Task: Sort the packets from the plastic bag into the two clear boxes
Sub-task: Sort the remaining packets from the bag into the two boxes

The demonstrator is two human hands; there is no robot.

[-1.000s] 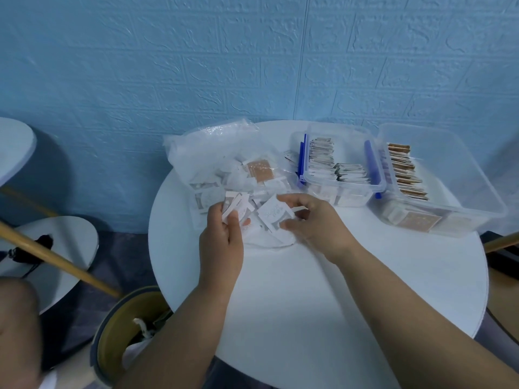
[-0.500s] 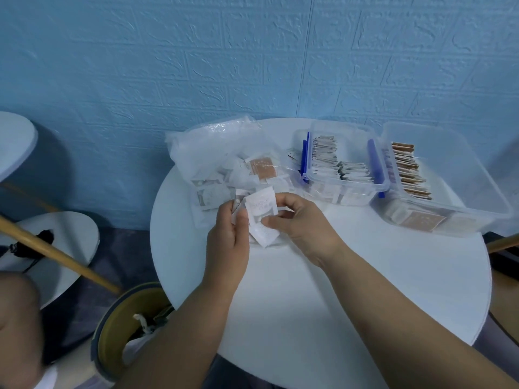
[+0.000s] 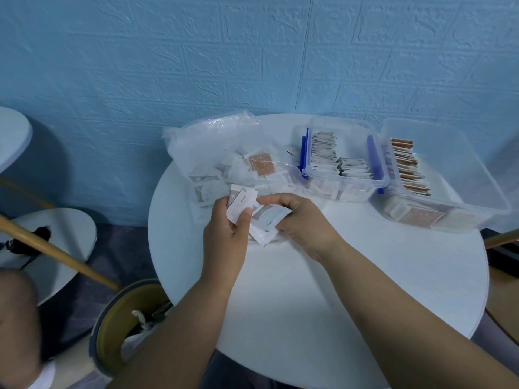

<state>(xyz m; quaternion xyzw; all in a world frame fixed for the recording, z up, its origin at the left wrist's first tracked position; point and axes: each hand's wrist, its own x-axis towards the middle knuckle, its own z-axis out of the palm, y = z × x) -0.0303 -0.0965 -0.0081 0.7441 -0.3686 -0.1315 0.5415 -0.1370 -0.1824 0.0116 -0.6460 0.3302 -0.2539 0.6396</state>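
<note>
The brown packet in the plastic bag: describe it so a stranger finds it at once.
Start at the round white table; at its far left edge lies a crumpled clear plastic bag. Toward the bag's right side sits the brown packet, a tan square facing up, while the packets around it are white.

On the table (image 3: 323,290), the plastic bag (image 3: 213,144) lies left of both boxes (image 3: 345,181), hands (image 3: 227,237) before it

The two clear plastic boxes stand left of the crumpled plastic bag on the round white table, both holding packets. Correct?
No. The head view shows the two clear plastic boxes right of the crumpled plastic bag on the round white table, both holding packets.
</note>
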